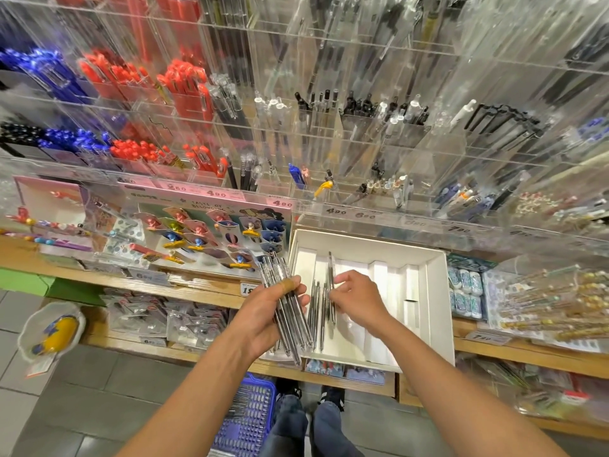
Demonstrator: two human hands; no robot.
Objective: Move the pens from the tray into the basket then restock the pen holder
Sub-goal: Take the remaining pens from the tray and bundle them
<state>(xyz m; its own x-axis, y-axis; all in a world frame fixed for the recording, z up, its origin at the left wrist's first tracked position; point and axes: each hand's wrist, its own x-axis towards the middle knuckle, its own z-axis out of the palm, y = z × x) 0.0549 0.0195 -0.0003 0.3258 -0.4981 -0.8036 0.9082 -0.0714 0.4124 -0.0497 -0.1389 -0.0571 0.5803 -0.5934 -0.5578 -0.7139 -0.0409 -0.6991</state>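
our left hand [273, 311] grips a thick bundle of clear pens [290, 311] over the left edge of the white tray [438, 291], fingers curled round the barrels and a taped finger across the top. our right hand [354, 296] reaches into the tray's left half and pinches one upright pen [330, 268] between thumb and fingertips [336, 278], the other fingers loosely bent. a few loose pens [318, 301] lie along the tray floor just beside that hand, touching or nearly touching one another.

the bundle looks full to us, and its lower ends fan out past the palm; adding another pen could let one slide free and drop to the shelf or floor. the blue basket [245, 420] sits on the floor well below, near our feet, so the carry down is where a slack grip would likely spill them. the pinched pen is held near its lower part and could tip. the acrylic pen holder [329, 179] stands behind the tray's far edge.
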